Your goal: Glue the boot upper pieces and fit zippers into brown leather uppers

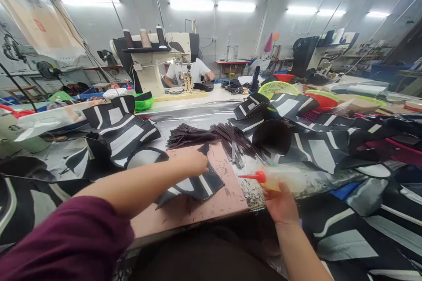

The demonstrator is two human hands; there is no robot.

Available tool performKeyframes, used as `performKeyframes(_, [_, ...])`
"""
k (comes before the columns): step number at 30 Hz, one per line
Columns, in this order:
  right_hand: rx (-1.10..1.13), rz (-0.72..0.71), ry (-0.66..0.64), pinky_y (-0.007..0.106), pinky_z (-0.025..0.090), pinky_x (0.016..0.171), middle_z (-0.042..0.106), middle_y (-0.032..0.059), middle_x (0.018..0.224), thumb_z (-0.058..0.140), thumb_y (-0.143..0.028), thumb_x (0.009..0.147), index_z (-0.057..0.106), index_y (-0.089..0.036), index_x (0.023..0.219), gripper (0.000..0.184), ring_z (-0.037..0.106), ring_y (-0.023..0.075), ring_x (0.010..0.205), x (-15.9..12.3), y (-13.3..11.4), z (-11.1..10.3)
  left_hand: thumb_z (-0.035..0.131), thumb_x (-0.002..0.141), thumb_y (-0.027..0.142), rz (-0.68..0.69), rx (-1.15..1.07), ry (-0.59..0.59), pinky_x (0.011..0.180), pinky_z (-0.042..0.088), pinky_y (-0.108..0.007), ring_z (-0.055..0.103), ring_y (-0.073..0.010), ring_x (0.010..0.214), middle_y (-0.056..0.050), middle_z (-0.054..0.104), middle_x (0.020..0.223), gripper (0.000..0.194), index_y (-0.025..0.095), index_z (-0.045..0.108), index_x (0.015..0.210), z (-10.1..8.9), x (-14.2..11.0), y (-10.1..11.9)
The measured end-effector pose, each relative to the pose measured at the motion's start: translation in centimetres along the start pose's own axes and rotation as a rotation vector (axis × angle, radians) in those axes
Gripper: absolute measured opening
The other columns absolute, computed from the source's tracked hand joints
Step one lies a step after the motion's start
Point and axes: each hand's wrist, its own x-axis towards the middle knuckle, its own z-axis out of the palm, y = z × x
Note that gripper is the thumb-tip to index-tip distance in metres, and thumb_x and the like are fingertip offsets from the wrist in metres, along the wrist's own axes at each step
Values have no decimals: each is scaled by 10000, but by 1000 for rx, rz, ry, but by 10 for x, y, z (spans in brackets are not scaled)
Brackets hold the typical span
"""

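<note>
My right hand is wrapped round a squeeze bottle of pale yellowish liquid. The bottle lies nearly level, its red nozzle pointing left over the work board. My left hand is closed at the upper edge of a black panel with white strips and a pale patch. A dark pointed tip of material shows just beyond its knuckles, and the fingertips are mostly hidden. Under the panel lies a pink board, marked with dark smears.
Bundled dark strips lie behind the board. Similar black panels are heaped left, and more panels right. A sewing machine stands beyond, with a person seated behind it. A yellow-green basket is at the back right.
</note>
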Motion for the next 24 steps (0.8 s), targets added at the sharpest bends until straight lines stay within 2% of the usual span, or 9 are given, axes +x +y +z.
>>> performKeyframes(2, [-62,-58,5,169,430,376,635,-28,699,788,-399,433,595,-186,789,457,529,81,482,7,4,15,536,697,620,-44,18,-59,845,408,-450,563,-351,969,-196,644,949,550,129,680,901,2,10,14])
performKeyframes(4, [-218,-158,-28,188,468,418,641,-20,733,757,-439,463,590,-189,813,461,567,101,543,18,12,32,595,562,704,-83,27,-108,936,328,-513,451,-427,1116,-246,580,1108,792,89,630,1060,10,13,22])
performKeyframes(6, [-370,-228,-76,227,502,467,650,4,774,728,-462,494,592,-180,843,469,597,132,611,30,25,51,606,491,742,-105,24,-136,1002,244,-523,315,-448,1223,-273,440,1272,1015,48,500,1223,20,12,22])
performKeyframes(8, [-469,-245,-125,272,520,505,657,34,777,722,-455,506,603,-156,841,465,610,166,646,43,40,70,587,487,761,-108,14,-153,1042,193,-494,229,-428,1275,-281,306,1355,1134,8,365,1307,26,10,19])
performKeyframes(11, [-603,-264,-184,346,530,578,667,73,778,735,-433,500,620,-126,825,462,622,216,679,57,61,96,585,478,766,-97,6,-185,1067,153,-462,181,-402,1300,-278,220,1386,1210,-25,264,1336,29,9,14])
performKeyframes(14, [-742,-311,-186,405,514,691,672,102,834,749,-432,471,620,-121,833,494,628,261,757,67,73,109,588,468,764,-93,1,-206,1073,128,-464,158,-397,1308,-250,187,1403,1224,-6,231,1351,31,10,12])
performKeyframes(18, [-875,-368,-142,431,474,783,664,135,914,744,-461,460,607,-117,924,593,615,298,860,75,79,106,602,459,754,-86,-14,-206,1073,119,-483,154,-409,1305,-233,189,1409,1222,14,230,1357,36,15,12])
performKeyframes(24, [-933,-438,-148,409,493,749,666,146,923,706,-498,526,594,-110,963,594,626,279,831,79,86,97,598,450,756,-73,-16,-197,1070,128,-480,157,-408,1305,-234,199,1407,1218,20,248,1355,43,18,11])
